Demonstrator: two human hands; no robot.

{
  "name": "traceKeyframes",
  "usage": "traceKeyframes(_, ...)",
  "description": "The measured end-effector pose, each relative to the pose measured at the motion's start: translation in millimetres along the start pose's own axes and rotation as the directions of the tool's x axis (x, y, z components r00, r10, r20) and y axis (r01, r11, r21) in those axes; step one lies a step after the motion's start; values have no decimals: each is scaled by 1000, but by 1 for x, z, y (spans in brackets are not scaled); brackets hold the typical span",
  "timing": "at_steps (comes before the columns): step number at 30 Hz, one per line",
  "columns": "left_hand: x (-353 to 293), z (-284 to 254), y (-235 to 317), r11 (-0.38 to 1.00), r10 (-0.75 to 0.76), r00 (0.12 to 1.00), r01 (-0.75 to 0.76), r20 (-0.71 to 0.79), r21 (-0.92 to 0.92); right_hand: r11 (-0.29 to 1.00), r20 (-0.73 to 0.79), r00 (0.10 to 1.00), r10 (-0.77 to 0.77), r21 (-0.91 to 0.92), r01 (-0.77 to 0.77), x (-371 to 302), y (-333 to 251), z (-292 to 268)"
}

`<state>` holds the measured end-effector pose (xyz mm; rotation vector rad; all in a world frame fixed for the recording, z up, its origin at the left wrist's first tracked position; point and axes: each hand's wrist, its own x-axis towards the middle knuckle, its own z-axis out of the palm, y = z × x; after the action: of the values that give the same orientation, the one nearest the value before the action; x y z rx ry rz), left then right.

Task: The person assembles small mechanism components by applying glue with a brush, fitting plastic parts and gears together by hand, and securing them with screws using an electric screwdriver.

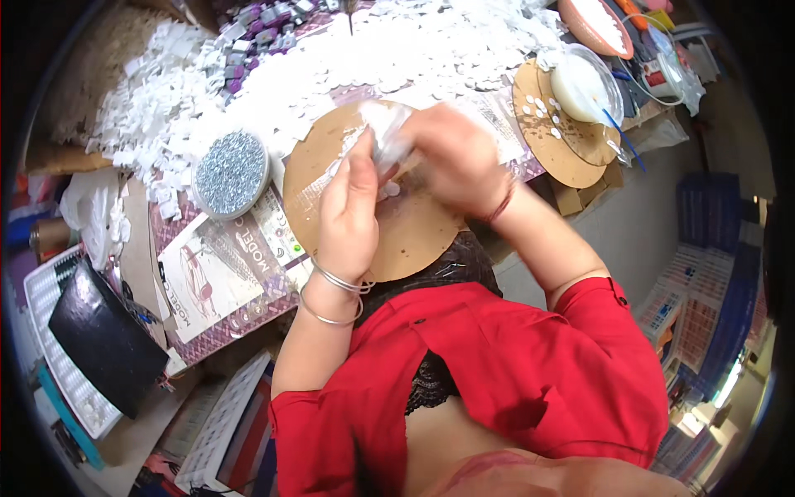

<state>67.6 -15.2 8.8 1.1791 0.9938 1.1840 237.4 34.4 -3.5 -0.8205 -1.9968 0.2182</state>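
Note:
Over a round brown cardboard disc, my two hands meet near its far edge. My left hand, thumb raised, is closed round a whitish, partly see-through piece. Motion blurs that piece, so its kind is unclear. My right hand is at the piece's right side, bent toward it, with its fingers smeared by motion. Small white bits lie on the disc between my hands. Left of the disc stands a round tub full of tiny shiny grey metal pieces.
White plastic parts are heaped across the back of the table, beside grey and purple pieces. At the right, a tub of white paste with a blue stick rests on cardboard discs. A black-covered white tray is at left.

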Motion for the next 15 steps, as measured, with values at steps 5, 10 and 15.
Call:
traceKeyframes(5,1,15,-5,973,37,998,-23,54,-230,792,40,924,381,501,-349,-14,-41,13)
traceKeyframes(10,3,2,-2,964,112,993,-100,-33,246,826,124,957,263,484,-289,-13,-51,14)
traceKeyframes(15,2,-22,-9,520,350,926,-316,140,794,901,313,938,150,348,-260,-14,-32,-7)
